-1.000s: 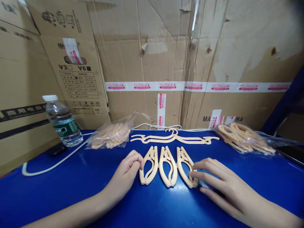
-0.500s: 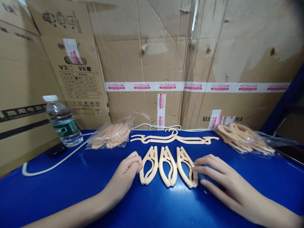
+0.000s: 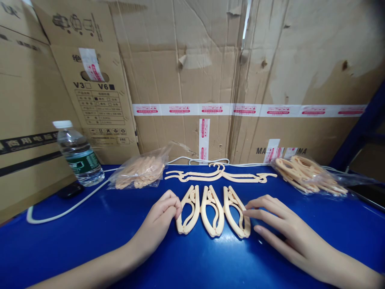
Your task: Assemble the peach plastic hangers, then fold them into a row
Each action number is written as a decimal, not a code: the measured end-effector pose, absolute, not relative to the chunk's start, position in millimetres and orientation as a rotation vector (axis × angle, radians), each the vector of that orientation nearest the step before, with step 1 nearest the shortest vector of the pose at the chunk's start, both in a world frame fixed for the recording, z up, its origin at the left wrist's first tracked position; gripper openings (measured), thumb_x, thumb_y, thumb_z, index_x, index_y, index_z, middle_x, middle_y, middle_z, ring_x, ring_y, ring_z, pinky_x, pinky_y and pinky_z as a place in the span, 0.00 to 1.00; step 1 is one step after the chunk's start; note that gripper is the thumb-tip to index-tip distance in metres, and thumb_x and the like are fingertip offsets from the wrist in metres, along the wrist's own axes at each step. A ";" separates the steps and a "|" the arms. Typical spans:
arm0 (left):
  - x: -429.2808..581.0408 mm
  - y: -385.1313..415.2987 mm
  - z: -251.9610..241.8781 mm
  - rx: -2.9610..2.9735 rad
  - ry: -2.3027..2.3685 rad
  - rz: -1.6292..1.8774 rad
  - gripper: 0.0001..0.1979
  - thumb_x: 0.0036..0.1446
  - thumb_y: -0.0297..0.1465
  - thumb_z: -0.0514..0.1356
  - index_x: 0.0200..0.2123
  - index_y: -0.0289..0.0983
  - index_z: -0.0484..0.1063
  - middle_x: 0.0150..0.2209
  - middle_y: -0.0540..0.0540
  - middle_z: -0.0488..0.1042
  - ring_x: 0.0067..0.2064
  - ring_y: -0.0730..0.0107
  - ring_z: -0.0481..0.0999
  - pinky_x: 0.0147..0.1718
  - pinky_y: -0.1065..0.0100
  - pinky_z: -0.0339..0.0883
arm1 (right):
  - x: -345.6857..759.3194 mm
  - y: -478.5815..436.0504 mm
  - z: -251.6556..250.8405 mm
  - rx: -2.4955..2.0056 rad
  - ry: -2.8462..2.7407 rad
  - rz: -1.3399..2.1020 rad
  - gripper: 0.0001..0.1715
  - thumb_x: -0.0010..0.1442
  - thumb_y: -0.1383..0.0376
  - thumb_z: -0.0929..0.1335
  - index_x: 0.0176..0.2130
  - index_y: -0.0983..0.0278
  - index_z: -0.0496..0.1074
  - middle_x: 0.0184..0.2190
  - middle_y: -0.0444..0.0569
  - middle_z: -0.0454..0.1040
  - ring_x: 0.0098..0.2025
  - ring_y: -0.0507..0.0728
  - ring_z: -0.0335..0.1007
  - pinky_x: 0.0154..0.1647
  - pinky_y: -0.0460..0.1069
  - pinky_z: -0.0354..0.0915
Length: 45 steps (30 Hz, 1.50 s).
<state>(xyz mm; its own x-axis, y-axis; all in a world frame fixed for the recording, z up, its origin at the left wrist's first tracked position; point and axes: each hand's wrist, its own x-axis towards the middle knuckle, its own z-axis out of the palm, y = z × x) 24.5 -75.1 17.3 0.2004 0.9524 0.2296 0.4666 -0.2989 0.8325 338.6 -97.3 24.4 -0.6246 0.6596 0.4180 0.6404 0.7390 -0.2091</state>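
Three folded cream plastic hangers stand in a row on the blue table: a left one (image 3: 197, 204), a middle one (image 3: 221, 212) and a right one (image 3: 227, 206). My left hand (image 3: 164, 214) is curled into a fist, its knuckles against the left hanger's outer edge; nothing shows inside it. Fingers stretched out and apart, my right hand (image 3: 282, 222) rests its fingertips at the right hanger's outer side without gripping it. Behind the row lie unfolded cream hangers (image 3: 240, 176), arms spread sideways and hooks pointing away from me.
Clear bags of cream hangers lie at the back left (image 3: 140, 170) and back right (image 3: 309, 174). A water bottle (image 3: 82, 158) stands left beside a black object (image 3: 70, 190) and a white cable (image 3: 72, 208). Cardboard (image 3: 180, 80) walls the back of the table (image 3: 90, 241).
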 end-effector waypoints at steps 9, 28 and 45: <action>24.6 -76.8 16.1 1.849 1.283 1.073 0.10 0.52 0.30 0.46 0.20 0.40 0.56 0.29 0.50 0.61 0.33 0.64 0.62 0.36 0.66 0.59 | 338.8 -97.5 25.7 -0.994 -2.483 0.052 0.16 0.68 0.63 0.62 0.53 0.58 0.70 0.49 0.55 0.71 0.50 0.62 0.68 0.49 0.57 0.68; 20.5 -77.0 16.2 1.762 1.197 1.086 0.15 0.47 0.31 0.52 0.13 0.40 0.71 0.27 0.48 0.62 0.31 0.64 0.64 0.38 0.63 0.60 | 388.3 4.9 14.9 -1.233 -2.341 -0.164 0.15 0.66 0.63 0.61 0.45 0.66 0.74 0.42 0.57 0.74 0.45 0.63 0.70 0.48 0.60 0.67; 18.0 -81.1 20.7 1.792 1.226 1.158 0.14 0.51 0.30 0.50 0.16 0.39 0.69 0.31 0.49 0.62 0.35 0.64 0.64 0.40 0.65 0.59 | 385.2 -20.6 38.9 -1.243 -2.239 -0.147 0.13 0.64 0.58 0.62 0.32 0.61 0.68 0.30 0.50 0.75 0.31 0.60 0.72 0.32 0.52 0.67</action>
